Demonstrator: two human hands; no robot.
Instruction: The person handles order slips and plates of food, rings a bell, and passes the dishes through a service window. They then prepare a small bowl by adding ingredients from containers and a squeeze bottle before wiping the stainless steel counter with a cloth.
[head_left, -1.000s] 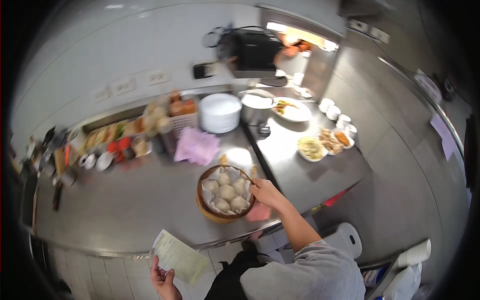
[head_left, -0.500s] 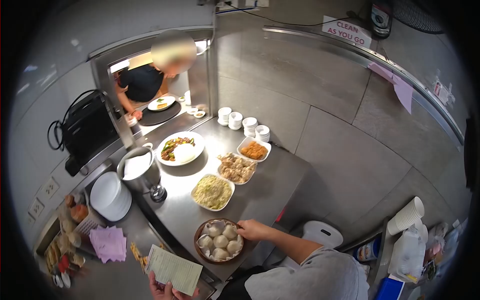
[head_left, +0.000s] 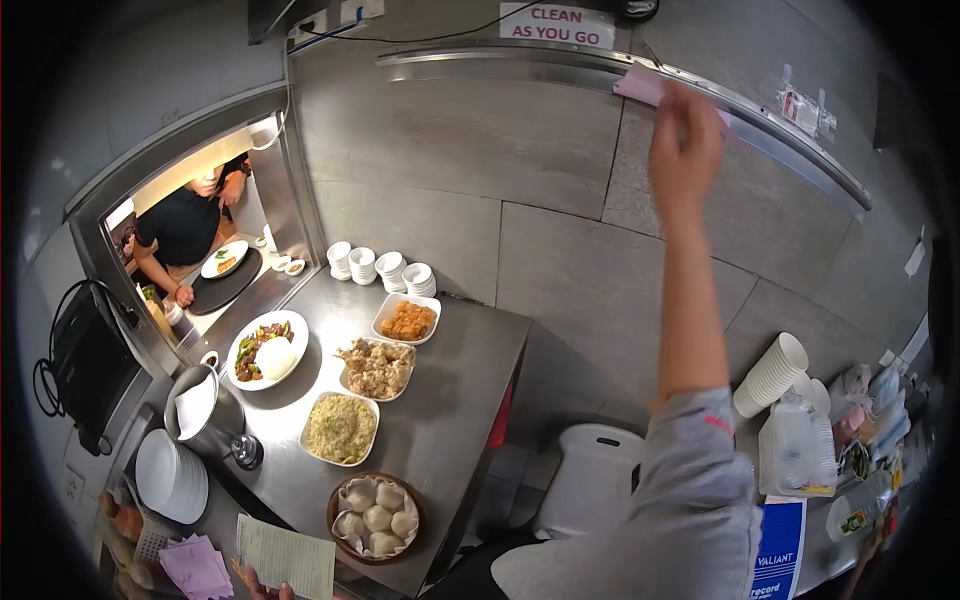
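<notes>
My left hand (head_left: 268, 588), partly cut off at the bottom edge, grips a pale green order slip (head_left: 290, 558) with printed lines. My right hand (head_left: 687, 150) is raised at the wall rail, slightly blurred, its fingers closed at a pink slip (head_left: 640, 84) that shows on both sides of the hand. The hand hides part of the slip. A round bamboo steamer (head_left: 421, 520) of several dumplings (head_left: 377, 517) rests near the counter's front edge. Behind it stand white bowls of fried rice (head_left: 340, 428), battered pieces (head_left: 377, 370) and orange fried pieces (head_left: 409, 321).
A plate of stir-fry with rice (head_left: 275, 357) sits under the pass window, where a person (head_left: 185, 225) leans beyond it. Stacked white plates (head_left: 170, 478), a metal container (head_left: 215, 425) and pink papers (head_left: 195, 568) lie left. Paper cups (head_left: 770, 375) and plastic containers (head_left: 797, 455) stand right.
My right hand has left the steamer's rim and risen to the wall rail. My left hand still holds the green slip. The view has turned right; the person in the window has straightened up.
</notes>
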